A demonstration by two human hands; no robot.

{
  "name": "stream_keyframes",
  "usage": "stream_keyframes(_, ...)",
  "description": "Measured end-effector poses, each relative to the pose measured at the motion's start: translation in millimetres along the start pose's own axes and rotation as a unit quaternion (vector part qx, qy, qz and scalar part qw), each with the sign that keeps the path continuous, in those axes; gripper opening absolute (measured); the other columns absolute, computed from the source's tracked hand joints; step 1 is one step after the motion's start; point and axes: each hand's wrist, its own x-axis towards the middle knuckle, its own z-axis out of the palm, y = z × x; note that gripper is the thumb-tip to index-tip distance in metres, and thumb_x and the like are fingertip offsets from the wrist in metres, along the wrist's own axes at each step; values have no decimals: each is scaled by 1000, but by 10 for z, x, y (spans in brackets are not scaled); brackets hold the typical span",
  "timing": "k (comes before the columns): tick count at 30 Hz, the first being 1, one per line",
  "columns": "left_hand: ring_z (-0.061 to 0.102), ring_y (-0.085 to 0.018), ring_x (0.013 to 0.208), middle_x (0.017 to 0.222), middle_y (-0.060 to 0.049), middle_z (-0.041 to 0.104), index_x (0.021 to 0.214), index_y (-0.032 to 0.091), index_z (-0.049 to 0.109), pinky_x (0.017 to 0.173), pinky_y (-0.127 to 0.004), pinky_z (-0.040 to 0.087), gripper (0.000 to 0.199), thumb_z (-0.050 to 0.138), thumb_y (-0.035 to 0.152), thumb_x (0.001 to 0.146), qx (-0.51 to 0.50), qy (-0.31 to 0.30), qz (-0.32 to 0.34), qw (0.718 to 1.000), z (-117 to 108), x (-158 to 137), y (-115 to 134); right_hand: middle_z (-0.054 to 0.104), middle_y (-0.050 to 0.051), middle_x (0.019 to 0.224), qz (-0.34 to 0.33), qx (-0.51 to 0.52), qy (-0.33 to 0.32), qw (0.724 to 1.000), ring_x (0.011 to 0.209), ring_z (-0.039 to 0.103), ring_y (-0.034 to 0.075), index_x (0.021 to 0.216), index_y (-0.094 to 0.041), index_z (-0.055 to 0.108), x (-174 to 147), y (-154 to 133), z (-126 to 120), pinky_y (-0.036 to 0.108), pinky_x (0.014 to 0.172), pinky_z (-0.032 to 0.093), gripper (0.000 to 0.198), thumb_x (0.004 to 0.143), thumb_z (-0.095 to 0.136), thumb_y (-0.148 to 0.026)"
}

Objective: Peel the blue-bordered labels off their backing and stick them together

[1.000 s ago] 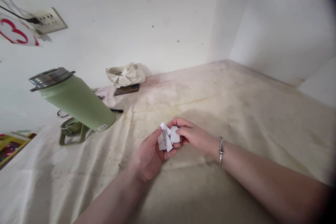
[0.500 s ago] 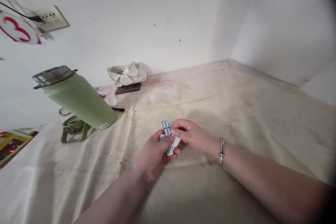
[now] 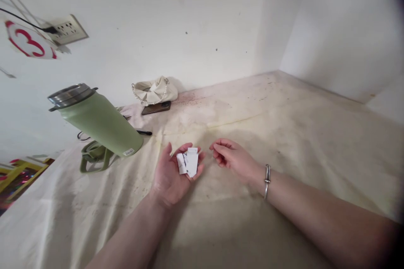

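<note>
My left hand (image 3: 172, 178) lies palm up above the cloth, with its thumb out to the side and its fingers slightly curled. Several small white paper cards (image 3: 192, 164) rest in it, overlapping across the palm and fingers. Dark marks show on some of them, too small to read. My right hand (image 3: 232, 154) is a short way to the right, apart from the cards. Its fingers are curled, the thumb close to the index finger, and I see nothing between them. A silver bracelet (image 3: 267, 180) circles the right wrist.
A green tumbler (image 3: 102, 122) stands at the left, its green handled lid (image 3: 94, 155) beside it. A black pen (image 3: 144, 133) lies behind the tumbler. Near the wall are a white handbag (image 3: 156, 91) and a phone (image 3: 156, 108). A wrinkled cream cloth (image 3: 284, 143) covers the table.
My right hand has let go of the cards and drawn slightly away. My left hand has turned palm up and opened out; the blue-and-white card faces no longer show, only white ones.
</note>
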Motion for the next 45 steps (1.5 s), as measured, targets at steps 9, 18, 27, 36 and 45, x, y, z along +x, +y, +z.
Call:
stream_keyframes(9,63,-30,96,113,-19,59,112,15,51,68,-35,52,46,45,50,83,10,-11,-73,997,12,-32,-71,52,-3,60,10,31,2,999,51,46,9,74,-18,53,8,-26,12,23,49,32,20,73,59,-37)
stream_keyframes(18,57,-35,108,113,-18,60,117,15,50,81,-45,50,48,45,49,83,10,-55,-7,998,11,3,-41,53,-4,61,20,43,6,999,51,45,9,75,-18,54,18,-28,10,24,50,32,20,72,60,-36)
stream_keyframes(27,61,-32,101,115,-16,58,116,17,52,78,-45,51,41,45,44,85,20,40,50,998,-1,30,0,53,-3,61,18,42,2,999,51,44,9,74,-17,55,10,-30,3,24,50,31,17,74,59,-33)
stream_keyframes(36,62,-32,98,106,-15,61,112,16,51,73,-43,53,41,45,46,85,30,37,5,999,19,0,-45,53,-3,59,18,55,2,998,51,44,9,73,-18,55,21,-22,11,24,49,31,17,71,61,-34)
stream_keyframes(45,57,-34,107,112,-17,60,109,13,56,86,-51,47,44,46,47,84,37,-12,46,998,26,-6,-64,54,-4,58,25,64,3,998,50,44,9,71,-18,54,24,-23,7,24,49,31,18,70,62,-35)
